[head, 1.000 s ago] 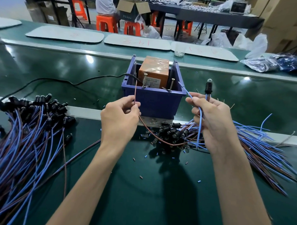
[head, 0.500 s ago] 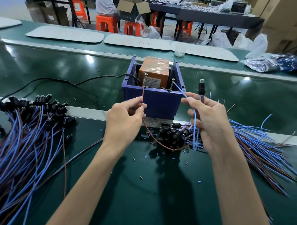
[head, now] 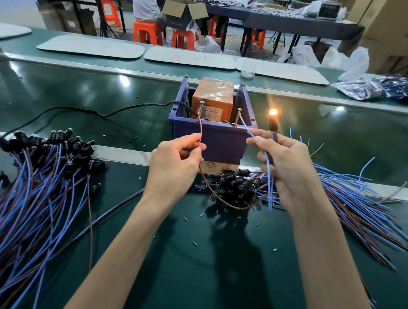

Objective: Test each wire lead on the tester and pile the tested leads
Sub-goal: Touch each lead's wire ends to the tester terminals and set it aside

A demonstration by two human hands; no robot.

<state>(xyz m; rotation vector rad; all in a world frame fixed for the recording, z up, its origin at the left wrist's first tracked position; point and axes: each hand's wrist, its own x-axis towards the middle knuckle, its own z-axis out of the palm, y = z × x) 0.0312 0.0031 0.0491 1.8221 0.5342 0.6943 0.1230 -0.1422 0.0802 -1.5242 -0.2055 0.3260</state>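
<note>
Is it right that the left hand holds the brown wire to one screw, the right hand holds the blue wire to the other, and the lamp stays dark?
Not quite: the head view shows the lamp glowing orange. The rest stands: left hand on the brown wire, right hand on the blue wire.

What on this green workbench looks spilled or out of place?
Small blue and brown bits of wire insulation lie scattered over the dark green bench top in front of the blue plastic bin. They look like loose stripping debris, not sorted parts. Both bundles of leads lie in rough piles, as expected.
</note>
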